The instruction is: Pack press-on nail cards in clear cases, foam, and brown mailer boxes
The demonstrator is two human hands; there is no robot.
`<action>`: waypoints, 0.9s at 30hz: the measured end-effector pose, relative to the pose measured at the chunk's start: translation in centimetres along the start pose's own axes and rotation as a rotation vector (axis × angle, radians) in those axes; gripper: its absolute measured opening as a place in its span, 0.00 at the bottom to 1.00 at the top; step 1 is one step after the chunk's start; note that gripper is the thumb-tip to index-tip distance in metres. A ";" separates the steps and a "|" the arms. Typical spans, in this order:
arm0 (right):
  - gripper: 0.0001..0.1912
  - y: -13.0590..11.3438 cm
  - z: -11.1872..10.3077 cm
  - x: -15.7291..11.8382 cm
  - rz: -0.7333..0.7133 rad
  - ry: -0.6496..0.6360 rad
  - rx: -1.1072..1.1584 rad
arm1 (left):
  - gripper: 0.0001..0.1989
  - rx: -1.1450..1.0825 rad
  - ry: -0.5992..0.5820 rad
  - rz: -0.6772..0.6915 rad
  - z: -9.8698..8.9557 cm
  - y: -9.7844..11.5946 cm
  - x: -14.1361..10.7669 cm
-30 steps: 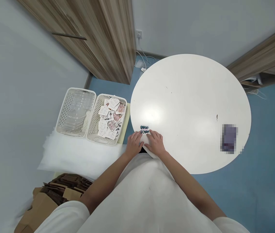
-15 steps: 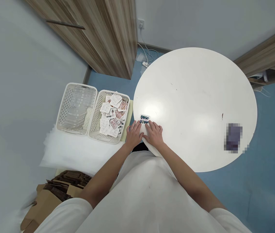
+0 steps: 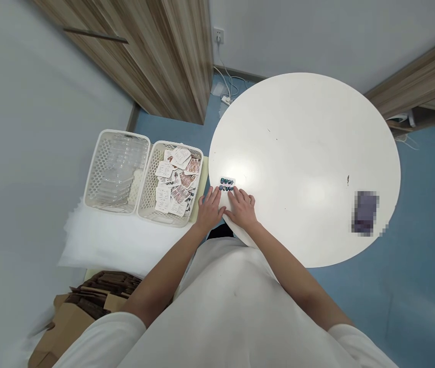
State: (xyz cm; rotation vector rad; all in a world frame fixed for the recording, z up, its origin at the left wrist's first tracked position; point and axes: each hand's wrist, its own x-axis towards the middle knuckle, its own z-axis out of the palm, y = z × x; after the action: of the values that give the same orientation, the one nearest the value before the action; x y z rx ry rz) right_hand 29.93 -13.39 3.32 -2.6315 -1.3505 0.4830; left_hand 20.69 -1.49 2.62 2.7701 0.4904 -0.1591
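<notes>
A small card of dark blue-green press-on nails [image 3: 227,184], set in two rows, lies flat near the left edge of the round white table [image 3: 297,128]. My left hand [image 3: 209,208] is at the card's lower left corner, fingers stretched forward, fingertips close to the lower row. On the other side, my right hand [image 3: 241,208] rests on the table with its fingers spread, fingertips at the card's lower right. Both thumbs point inward and nearly meet below the card. Whether the fingertips press on the card or only lie beside it, I cannot tell.
Left of the table stands a white basket [image 3: 143,208] of nail cards, beside another basket [image 3: 91,176] of clear plastic trays. White wrapping sheet [image 3: 106,237] lies below them, then flattened cardboard boxes [image 3: 64,327]. A blurred dark object [image 3: 365,212] sits at the table's right.
The whole view has shifted slightly left and up. The hands keep nearly the same pose, and the card shows a little more above the fingertips.
</notes>
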 end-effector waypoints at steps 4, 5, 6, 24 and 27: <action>0.31 0.0 0.0 -0.1 -0.005 -0.001 -0.010 | 0.27 0.005 -0.010 -0.002 0.1 0.1 -0.1; 0.31 0.0 0.0 -0.2 -0.006 -0.001 -0.010 | 0.27 0.004 -0.012 -0.003 0.1 0.1 -0.1; 0.32 0.0 0.0 -0.2 -0.006 -0.001 -0.007 | 0.27 0.002 -0.013 -0.004 0.2 0.1 -0.1; 0.32 1.5 0.3 -4.8 -0.046 -0.034 0.028 | 0.27 -0.022 0.073 -0.173 1.7 3.2 -2.8; 0.32 2.4 0.3 -7.1 -0.073 -0.030 0.030 | 0.27 -0.007 0.077 -0.189 2.0 4.6 -4.6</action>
State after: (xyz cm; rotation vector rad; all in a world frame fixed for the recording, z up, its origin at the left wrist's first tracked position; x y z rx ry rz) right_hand 27.76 -20.55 3.98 -2.5516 -1.4306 0.5298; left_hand 17.94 -7.70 2.88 2.7281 0.7714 -0.0937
